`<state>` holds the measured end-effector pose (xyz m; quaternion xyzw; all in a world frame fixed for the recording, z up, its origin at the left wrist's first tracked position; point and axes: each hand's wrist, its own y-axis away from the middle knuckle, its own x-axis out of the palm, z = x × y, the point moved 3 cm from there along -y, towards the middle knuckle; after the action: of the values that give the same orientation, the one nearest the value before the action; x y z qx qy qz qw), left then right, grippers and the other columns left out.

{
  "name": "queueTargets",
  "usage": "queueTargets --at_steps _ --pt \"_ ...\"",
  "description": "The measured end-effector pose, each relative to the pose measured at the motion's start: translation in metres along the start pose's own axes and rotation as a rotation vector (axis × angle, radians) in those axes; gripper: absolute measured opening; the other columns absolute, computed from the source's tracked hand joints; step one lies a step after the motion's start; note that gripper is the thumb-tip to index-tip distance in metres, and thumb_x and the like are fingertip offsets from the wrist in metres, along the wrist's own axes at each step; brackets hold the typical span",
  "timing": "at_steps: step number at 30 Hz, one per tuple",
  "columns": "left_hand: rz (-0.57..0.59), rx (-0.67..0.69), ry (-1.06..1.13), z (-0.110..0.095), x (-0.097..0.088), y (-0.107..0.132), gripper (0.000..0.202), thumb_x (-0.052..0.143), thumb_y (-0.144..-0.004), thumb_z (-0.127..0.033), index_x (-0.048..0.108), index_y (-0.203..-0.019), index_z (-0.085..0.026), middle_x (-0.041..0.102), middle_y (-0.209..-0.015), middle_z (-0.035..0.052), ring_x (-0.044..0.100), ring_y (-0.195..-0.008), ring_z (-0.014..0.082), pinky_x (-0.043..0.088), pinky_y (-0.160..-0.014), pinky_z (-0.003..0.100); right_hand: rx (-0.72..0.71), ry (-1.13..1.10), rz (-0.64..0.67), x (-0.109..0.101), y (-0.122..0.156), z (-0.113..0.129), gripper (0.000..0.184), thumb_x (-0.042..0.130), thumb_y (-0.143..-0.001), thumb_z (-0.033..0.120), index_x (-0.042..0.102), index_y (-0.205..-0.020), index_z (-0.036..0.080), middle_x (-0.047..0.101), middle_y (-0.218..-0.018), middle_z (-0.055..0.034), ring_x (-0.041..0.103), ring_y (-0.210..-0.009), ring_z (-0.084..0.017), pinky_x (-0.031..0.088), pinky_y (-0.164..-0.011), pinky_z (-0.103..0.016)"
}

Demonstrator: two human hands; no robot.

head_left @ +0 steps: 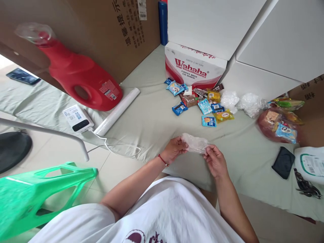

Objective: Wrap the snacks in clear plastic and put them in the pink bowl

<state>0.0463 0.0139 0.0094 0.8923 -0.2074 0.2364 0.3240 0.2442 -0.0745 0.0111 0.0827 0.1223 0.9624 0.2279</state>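
Clear plastic pinched btwn both hands, outline hard to read

Clock dirs. taken from the clear plastic (pixel 194 143), 12 = top of view. It's held up nr. the front edge of the cloth-covered surface (pixel 154 118), just above the white shirt (pixel 164 202); whether bag or loose sheet can't be told, as it's see-through & crumpled.

Its 9 o'clock end is gripped by the L hand (pixel 175 149), its 4 o'clock end by the R hand (pixel 215 160). Both grips are closed to a thumb-&-finger pinch, nothing else seen held. Some fingertips are hidden by curled fingers & plastic. L forearm is angled up twd 2 o'clock, w/ a red bracelet (pixel 163 160) worn at the wrist; R forearm is tilted twd 11, its lower end cut off by the frame. L upper arm is covered by the sleeve.

At 12, small snack packets (pixel 205 106) are heaped, partly overlapped, most labels unreadable; the base of the Wahaha box (pixel 192 69) is partly blocked by them. At 1–2, crumpled clear wrappers (pixel 253 104) are bunched, contents unclear. At 3, a white container (pixel 310 163) is cut by the R edge; the dark tangled item (pixel 306 185) below can't be identified. At 8, a green stool (pixel 48 177) is cropped at L.
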Motion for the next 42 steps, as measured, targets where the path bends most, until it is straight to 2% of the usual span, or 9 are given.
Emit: queueTargets --at_steps 4,7,14,19,23,27,34,40,42 --pt "-0.01 0.086 -0.148 -0.002 0.001 0.001 0.041 0.093 -0.059 -0.041 0.069 -0.082 -0.016 0.066 -0.076 -0.0014 0.059 -0.068 0.0105 0.048 -0.065 0.024 -0.437 0.593 0.016 0.0 0.006 0.027 0.056 0.078 -0.084 0.044 0.062 -0.135 0.029 0.057 -0.138 -0.0106 0.056 -0.12 -0.025 0.05 -0.102 -0.045" --pt "0.048 0.078 -0.226 -0.001 0.004 0.002 0.039 0.089 -0.063 -0.047 0.071 -0.079 -0.015 0.064 -0.07 -0.0012 0.056 -0.064 0.0106 0.046 -0.063 0.024 -0.62 0.788 0.241 0.01 0.004 0.042 0.03 0.067 -0.093 0.038 0.073 -0.122 0.032 0.067 -0.126 -0.0076 0.052 -0.127 -0.027 0.043 -0.11 -0.048" --pt "-0.039 0.131 -0.317 -0.008 -0.016 -0.001 0.038 0.087 -0.066 -0.051 0.076 -0.076 -0.016 0.06 -0.061 -0.0024 0.05 -0.057 0.0098 0.042 -0.06 0.025 -0.139 0.135 -0.122 -0.019 -0.016 0.026 0.034 0.082 -0.077 0.051 0.074 -0.093 0.023 0.066 -0.082 -0.0008 0.056 -0.072 -0.014 0.048 -0.068 -0.027" --pt "-0.057 0.228 -0.402 -0.015 -0.027 -0.001 0.032 0.086 -0.07 -0.048 0.08 -0.08 -0.018 0.065 -0.074 0.0013 0.053 -0.066 0.0119 0.043 -0.062 0.026 0.14 -0.081 -0.133 -0.026 -0.011 0.001 0.047 0.09 -0.062 0.056 0.066 -0.081 0.02 0.058 -0.075 0.0023 0.05 -0.065 -0.011 0.044 -0.057 -0.023" --pt "-0.037 0.428 -0.398 -0.021 -0.021 0.004 0.024 0.087 -0.072 -0.042 0.081 -0.08 -0.02 0.065 -0.094 0.0055 0.06 -0.086 0.0156 0.049 -0.076 0.028 0.034 0.132 -0.178 -0.033 -0.006 -0.001 0.045 0.081 -0.073 0.058 0.069 -0.093 0.02 0.062 -0.082 -0.0014 0.055 -0.074 -0.015 0.05 -0.067 -0.029" --pt "0.009 0.477 -0.404 -0.02 -0.008 0.011 0.019 0.087 -0.075 -0.04 0.081 -0.082 -0.022 0.061 -0.099 0.0066 0.059 -0.091 0.0169 0.05 -0.077 0.028 -0.455 0.537 -0.296 -0.031 0.006 0.031 0.038 0.07 -0.089 0.045 0.069 -0.121 0.025 0.063 -0.109 -0.009 0.059 -0.102 -0.023 0.053 -0.091 -0.041" --pt "0.116 0.433 -0.457 -0.016 0.006 0.022 0.027 0.082 -0.077 -0.046 0.078 -0.073 -0.019 0.06 -0.102 0.01 0.057 -0.099 0.0215 0.051 -0.083 0.032 -0.747 0.981 0.239 0.021 0.005 0.046 0.025 0.056 -0.1 0.029 0.078 -0.112 0.03 0.055 -0.084 -0.0042 0.051 -0.086 -0.021 0.048 -0.079 -0.036" --pt "-0.252 0.134 -0.418 -0.011 0.001 0.011 0.045 0.074 -0.079 -0.058 0.067 -0.102 -0.021 0.062 -0.104 0.0063 0.06 -0.082 0.018 0.047 -0.059 0.026 -0.818 0.967 0.355 0.042 0.011 0.037 0.029 0.05 -0.103 0.023 0.079 -0.105 0.027 0.058 -0.083 -0.0049 0.048 -0.083 -0.02 0.046 -0.073 -0.033" --pt "-0.223 0.111 -0.549 -0.012 0.003 0.002 0.044 0.081 -0.073 -0.052 0.066 -0.097 -0.019 0.064 -0.089 0.0023 0.054 -0.066 0.0133 0.039 -0.054 0.025 -0.846 0.968 0.378 0.046 0.019 0.041 0.03 0.05 -0.102 0.021 0.079 -0.106 0.028 0.059 -0.084 -0.005 0.048 -0.083 -0.021 0.046 -0.072 -0.033"
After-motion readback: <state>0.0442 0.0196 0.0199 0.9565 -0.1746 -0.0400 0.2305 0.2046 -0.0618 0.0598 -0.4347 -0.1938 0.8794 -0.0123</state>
